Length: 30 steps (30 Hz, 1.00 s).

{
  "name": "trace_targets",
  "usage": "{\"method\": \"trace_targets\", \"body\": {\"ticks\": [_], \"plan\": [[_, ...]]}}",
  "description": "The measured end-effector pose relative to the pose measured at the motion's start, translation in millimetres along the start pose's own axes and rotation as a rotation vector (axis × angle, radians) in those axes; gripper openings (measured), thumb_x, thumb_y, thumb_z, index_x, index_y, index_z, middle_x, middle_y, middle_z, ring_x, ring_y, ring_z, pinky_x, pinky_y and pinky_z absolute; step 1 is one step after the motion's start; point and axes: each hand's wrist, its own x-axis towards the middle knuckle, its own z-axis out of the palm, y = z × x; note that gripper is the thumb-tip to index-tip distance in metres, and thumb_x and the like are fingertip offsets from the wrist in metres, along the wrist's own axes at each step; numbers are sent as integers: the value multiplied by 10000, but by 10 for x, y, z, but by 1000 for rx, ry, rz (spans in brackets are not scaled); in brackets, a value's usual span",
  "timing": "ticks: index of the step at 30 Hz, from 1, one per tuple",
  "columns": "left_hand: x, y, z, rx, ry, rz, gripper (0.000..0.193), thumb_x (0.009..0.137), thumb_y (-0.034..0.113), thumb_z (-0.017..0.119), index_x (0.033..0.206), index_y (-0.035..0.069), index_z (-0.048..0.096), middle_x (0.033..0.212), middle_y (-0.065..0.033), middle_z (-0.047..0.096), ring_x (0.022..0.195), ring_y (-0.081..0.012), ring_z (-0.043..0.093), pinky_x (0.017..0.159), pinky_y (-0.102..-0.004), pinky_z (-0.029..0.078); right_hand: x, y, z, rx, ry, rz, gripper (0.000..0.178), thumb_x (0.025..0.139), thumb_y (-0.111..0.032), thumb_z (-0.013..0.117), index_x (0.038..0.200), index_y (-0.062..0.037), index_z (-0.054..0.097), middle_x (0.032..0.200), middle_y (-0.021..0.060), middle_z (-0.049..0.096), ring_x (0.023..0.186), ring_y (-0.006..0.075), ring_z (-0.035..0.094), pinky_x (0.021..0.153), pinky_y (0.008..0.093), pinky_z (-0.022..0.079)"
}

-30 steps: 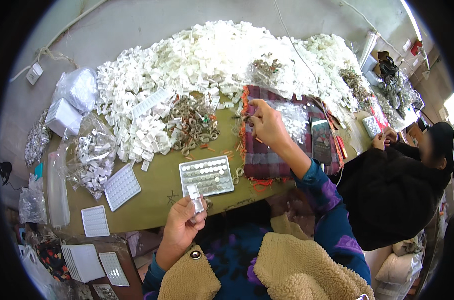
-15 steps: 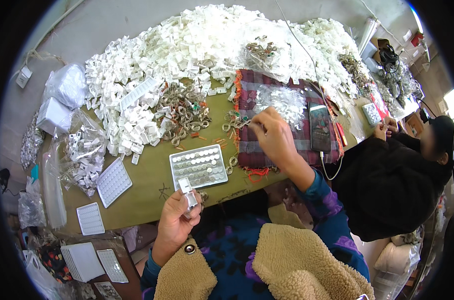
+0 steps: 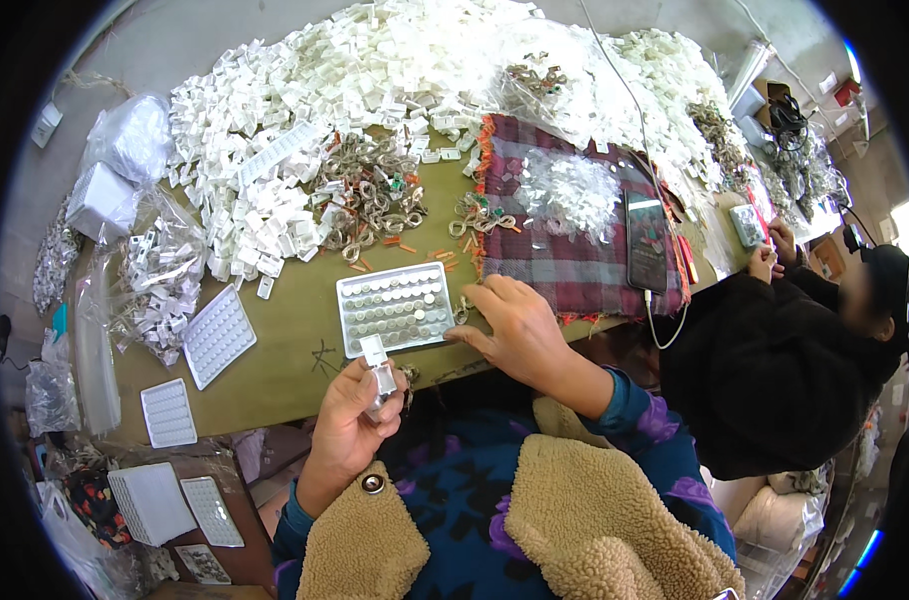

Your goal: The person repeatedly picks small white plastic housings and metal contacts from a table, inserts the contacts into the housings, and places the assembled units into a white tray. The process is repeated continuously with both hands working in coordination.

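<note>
One filled grid tray (image 3: pixel 395 308) is seen at centre; five empty white trays (image 3: pixel 216 335) are counted at lower left, and one phone (image 3: pixel 646 241) at right.

right hand (image 3: pixel 515 325) now beside filled tray (image 3: pixel 395 308)

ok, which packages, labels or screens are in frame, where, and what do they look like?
Dark rectangular phone: lying on the plaid cloth, screen lit with coloured shapes, white cable at its near end.
Clear plastic bags of white parts: left side of the table, crumpled.
White box-like bundle: far left, wrapped in plastic.
No readable labels or signs.
</note>
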Motion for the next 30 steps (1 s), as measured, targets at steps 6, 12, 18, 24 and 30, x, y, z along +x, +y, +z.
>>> {"method": "trace_targets", "body": {"ticks": [6, 12, 18, 24, 30], "plan": [[-9, -22, -14, 2, -9, -15, 277, 966, 219, 606, 1160, 26, 562, 998, -120, 635, 684, -124, 550, 513, -234, 436, -99, 39, -73, -8, -135, -13, 333, 772, -174, 758, 1053, -36, 642, 965, 133, 549, 913, 316, 547, 794, 398, 432], [27, -49, -32, 17, 15, -20, 293, 956, 218, 618, 1163, 23, 547, 977, -112, 615, 660, -113, 522, 499, -216, 418, -361, 183, -110, 19, -65, -104, 221, 773, -99, 725, 965, -35, 635, 1008, 114, 563, 919, 295, 539, 801, 396, 419], [24, -41, 3, 16, -1, -4, 279, 960, 212, 612, 1145, 10, 556, 981, -138, 633, 663, -125, 550, 502, -234, 427, -502, 147, -6, 284, 112, 163, 218, 794, 35, 690, 996, -8, 620, 983, 119, 623, 876, 262, 621, 758, 342, 501], [-89, 70, 63, 121, 46, 82, 291, 949, 242, 630, 1090, 8, 528, 906, -123, 590, 626, -101, 526, 464, -217, 403, -417, 215, -80, 1184, 204, 585, 281, 844, 51, 689, 1112, 55, 604, 1005, 95, 654, 876, 130, 652, 736, 247, 555], [-72, 133, 17, 398, 220, 531, 211, 954, 161, 590, 1063, -2, 511, 920, -123, 614, 566, -90, 488, 445, -222, 372, -93, 299, -343, 1374, 126, 695, 211, 889, -1, 666, 1090, 57, 636, 993, 92, 687, 854, 149, 674, 771, 264, 579]]}}
